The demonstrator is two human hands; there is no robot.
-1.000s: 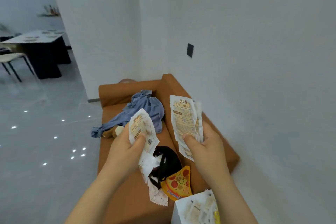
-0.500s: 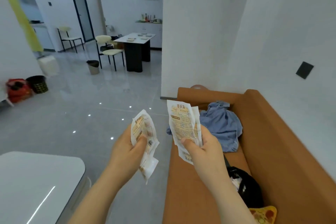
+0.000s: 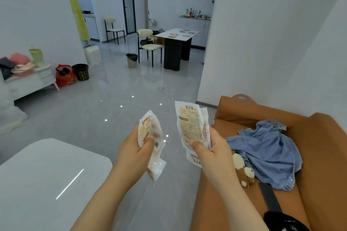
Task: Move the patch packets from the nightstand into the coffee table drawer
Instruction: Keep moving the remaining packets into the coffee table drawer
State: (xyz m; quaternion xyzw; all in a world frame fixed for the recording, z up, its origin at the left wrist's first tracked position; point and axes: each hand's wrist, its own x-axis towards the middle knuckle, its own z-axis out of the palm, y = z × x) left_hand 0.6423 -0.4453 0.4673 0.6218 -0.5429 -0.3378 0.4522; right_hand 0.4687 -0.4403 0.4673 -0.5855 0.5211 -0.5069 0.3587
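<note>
My left hand (image 3: 134, 153) grips a bunch of white and tan patch packets (image 3: 150, 133), which stick up above the thumb and hang below the palm. My right hand (image 3: 212, 153) pinches a second stack of packets (image 3: 190, 125) printed "HAND WARMER", held upright with the thumb on the front. Both hands are at chest height over the grey floor, between the white coffee table (image 3: 47, 174) at lower left and the orange sofa (image 3: 319, 146) at right. No drawer shows on the table from this angle. The nightstand is out of view.
On the sofa lie a blue shirt (image 3: 266, 148), a small plush toy (image 3: 244, 170) and a black item (image 3: 281, 219). A low white cabinet (image 3: 32, 80) with clothes stands at far left, bins and a red bag (image 3: 64, 76) beside it. A dining table (image 3: 176, 43) and chairs stand further back.
My view has swung left, from the sofa and wall to the open room. The coffee table has come into view at lower left. Both hands keep holding their packets.
</note>
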